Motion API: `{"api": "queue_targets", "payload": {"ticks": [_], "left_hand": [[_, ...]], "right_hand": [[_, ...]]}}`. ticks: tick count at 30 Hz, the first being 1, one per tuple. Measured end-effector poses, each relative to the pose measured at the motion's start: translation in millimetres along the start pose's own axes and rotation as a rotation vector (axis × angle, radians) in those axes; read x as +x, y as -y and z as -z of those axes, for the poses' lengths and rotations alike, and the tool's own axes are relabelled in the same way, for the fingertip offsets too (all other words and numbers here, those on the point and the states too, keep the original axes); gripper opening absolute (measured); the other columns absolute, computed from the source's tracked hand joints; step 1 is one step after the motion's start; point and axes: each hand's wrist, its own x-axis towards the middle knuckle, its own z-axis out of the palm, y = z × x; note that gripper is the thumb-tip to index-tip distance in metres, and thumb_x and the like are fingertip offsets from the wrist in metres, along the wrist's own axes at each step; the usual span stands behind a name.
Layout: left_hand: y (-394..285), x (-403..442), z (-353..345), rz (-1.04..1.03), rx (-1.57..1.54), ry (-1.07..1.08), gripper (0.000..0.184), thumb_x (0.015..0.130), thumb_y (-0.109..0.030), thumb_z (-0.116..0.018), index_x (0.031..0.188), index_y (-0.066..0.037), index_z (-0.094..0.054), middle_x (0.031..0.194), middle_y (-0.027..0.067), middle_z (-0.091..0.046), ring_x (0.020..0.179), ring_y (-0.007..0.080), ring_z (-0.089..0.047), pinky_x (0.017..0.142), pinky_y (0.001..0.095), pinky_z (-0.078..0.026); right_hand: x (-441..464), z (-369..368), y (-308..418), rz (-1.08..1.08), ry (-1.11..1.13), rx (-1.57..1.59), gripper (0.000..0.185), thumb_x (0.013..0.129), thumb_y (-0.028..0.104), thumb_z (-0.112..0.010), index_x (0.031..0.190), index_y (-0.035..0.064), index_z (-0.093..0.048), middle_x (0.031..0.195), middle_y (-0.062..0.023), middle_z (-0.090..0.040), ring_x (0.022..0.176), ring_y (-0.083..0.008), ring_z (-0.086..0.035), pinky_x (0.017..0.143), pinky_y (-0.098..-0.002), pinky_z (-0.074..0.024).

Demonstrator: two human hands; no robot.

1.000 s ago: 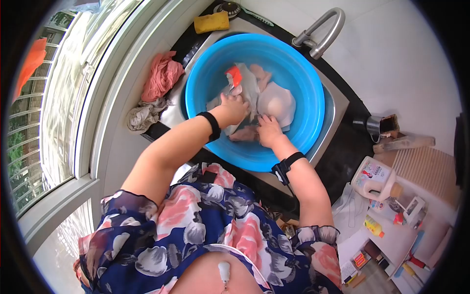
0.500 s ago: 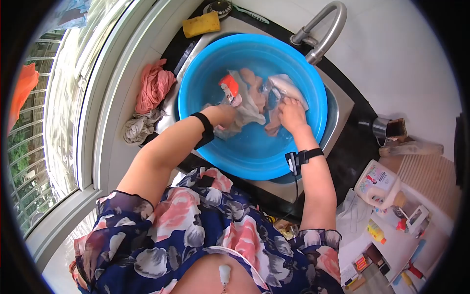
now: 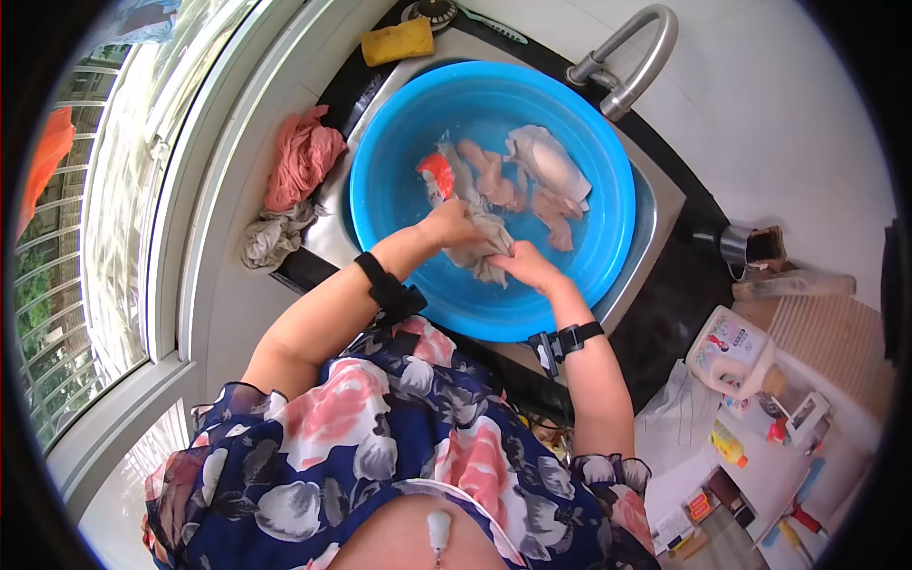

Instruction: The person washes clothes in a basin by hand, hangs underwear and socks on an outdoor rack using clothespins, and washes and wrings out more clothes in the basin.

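A blue basin (image 3: 465,309) of water holds several wet pieces of cloth. Both of my hands are over its near half, on a grey-beige cloth (image 3: 490,268) that is partly bunched up. My left hand (image 3: 450,224) grips this cloth from the left, its fingertips partly hidden. The fingers of my right hand (image 3: 528,266) pinch its right side. Beyond my hands float a red-and-white piece (image 3: 437,174), a pinkish piece of fabric (image 3: 489,176) and a pale, puffed-up cloth (image 3: 551,161). Another pinkish piece (image 3: 556,214) lies to the right.
The basin stands in a steel sink (image 3: 655,204) under a curved faucet (image 3: 655,66). A yellow sponge (image 3: 397,43) lies at the back left. Pink cloth (image 3: 304,157) and grey cloth (image 3: 274,237) lie left. A detergent jug (image 3: 730,350) stands right.
My right hand has left the pale cloth and moved left and nearer to me, onto the grey-beige cloth. My left hand has shifted slightly right. The pale cloth floats free, puffed up.
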Motion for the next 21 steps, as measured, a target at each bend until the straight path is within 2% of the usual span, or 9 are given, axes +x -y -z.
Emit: {"api": "queue_targets", "payload": {"ticks": [2, 7, 9, 10, 13, 15, 18, 19, 21], "left_hand": [[35.9, 28.9, -13.1, 0.145, -0.209, -0.002, 0.046, 0.072, -0.019, -0.076, 0.107, 0.007, -0.062, 0.100, 0.0114, -0.067, 0.089, 0.0208, -0.064, 0.077, 0.0327, -0.051], [49.8, 39.6, -21.6, 0.420, -0.297, 0.041, 0.065, 0.079, -0.032, -0.071, 0.129, 0.004, -0.050, 0.125, 0.0187, -0.057, 0.114, 0.0328, -0.056, 0.093, 0.0500, -0.044], [9.2, 7.3, -33.5, 0.502, -0.467, 0.072, 0.084, 0.084, -0.053, -0.062, 0.146, -0.008, -0.030, 0.151, 0.0203, -0.029, 0.138, 0.0417, -0.026, 0.105, 0.0664, -0.022], [20.5, 18.2, -51.2, 0.563, -0.532, 0.179, 0.091, 0.084, -0.074, -0.042, 0.152, -0.018, -0.016, 0.158, 0.0166, -0.004, 0.144, 0.0425, 0.000, 0.106, 0.0705, -0.005], [0.5, 18.3, -68.3, 0.524, -0.807, 0.301, 0.096, 0.081, -0.081, -0.031, 0.152, -0.019, -0.012, 0.158, 0.0149, -0.001, 0.144, 0.0398, 0.003, 0.107, 0.0697, -0.003], [-0.2, 24.4, -68.3, 0.566, -0.898, 0.206, 0.093, 0.082, -0.082, -0.026, 0.150, -0.018, -0.023, 0.157, 0.0163, -0.011, 0.144, 0.0407, -0.008, 0.105, 0.0719, -0.004], [1.6, 36.4, -42.3, 0.383, -1.183, 0.343, 0.071, 0.086, -0.073, -0.036, 0.124, -0.015, -0.052, 0.126, 0.0119, -0.057, 0.115, 0.0327, -0.053, 0.100, 0.0567, -0.035], [7.7, 41.2, -40.2, 0.270, -1.273, 0.415, 0.068, 0.087, -0.069, -0.038, 0.123, -0.013, -0.053, 0.123, 0.0122, -0.057, 0.113, 0.0321, -0.054, 0.098, 0.0554, -0.036], [17.8, 40.8, -34.8, 0.105, -1.394, 0.566, 0.061, 0.087, -0.061, -0.041, 0.120, -0.011, -0.055, 0.118, 0.0128, -0.059, 0.109, 0.0309, -0.056, 0.094, 0.0528, -0.039]], "right_hand": [[-5.0, 8.9, 3.0, -0.264, -0.014, 0.102, 0.042, 0.076, 0.025, -0.075, 0.107, -0.0018, -0.062, 0.092, -0.0132, -0.067, 0.076, -0.0201, -0.067, 0.067, -0.0270, -0.0543], [45.1, 16.3, -88.8, -0.168, -0.545, -0.230, 0.054, 0.079, 0.032, -0.070, 0.117, -0.0040, -0.054, 0.108, -0.0171, -0.063, 0.092, -0.0302, -0.064, 0.067, -0.0461, -0.0534], [54.3, -3.2, -74.2, -0.378, -0.775, -0.053, 0.055, 0.082, 0.030, -0.067, 0.121, -0.0047, -0.050, 0.114, -0.0224, -0.061, 0.101, -0.0340, -0.062, 0.074, -0.0467, -0.0523], [55.0, -13.5, -64.9, -0.228, -0.654, 0.377, 0.039, 0.086, 0.025, -0.058, 0.109, -0.0068, -0.059, 0.113, -0.0293, -0.060, 0.110, -0.0416, -0.057, 0.089, -0.0450, -0.0457], [46.4, -33.5, -12.1, 0.027, -0.841, 0.184, 0.031, 0.089, 0.026, -0.056, 0.101, -0.0025, -0.060, 0.105, -0.0316, -0.061, 0.100, -0.0458, -0.059, 0.082, -0.0472, -0.0467], [36.3, -38.1, 9.3, 0.205, -0.825, 0.089, 0.029, 0.090, 0.027, -0.056, 0.098, -0.0012, -0.059, 0.099, -0.0302, -0.062, 0.093, -0.0459, -0.060, 0.077, -0.0474, -0.0475], [10.3, -49.4, 50.4, 0.492, -0.700, -0.082, 0.027, 0.090, 0.026, -0.061, 0.086, -0.0009, -0.057, 0.076, -0.0233, -0.061, 0.070, -0.0372, -0.058, 0.064, -0.0427, -0.0469], [-2.6, -52.5, 63.0, 0.489, -0.619, -0.124, 0.026, 0.091, 0.023, -0.060, 0.084, -0.0015, -0.057, 0.075, -0.0213, -0.061, 0.066, -0.0285, -0.057, 0.064, -0.0390, -0.0462], [-18.8, -60.9, 78.6, 0.562, -0.564, -0.106, 0.025, 0.089, 0.023, -0.062, 0.080, 0.0004, -0.057, 0.071, -0.0215, -0.059, 0.064, -0.0346, -0.057, 0.060, -0.0401, -0.0457]]}}
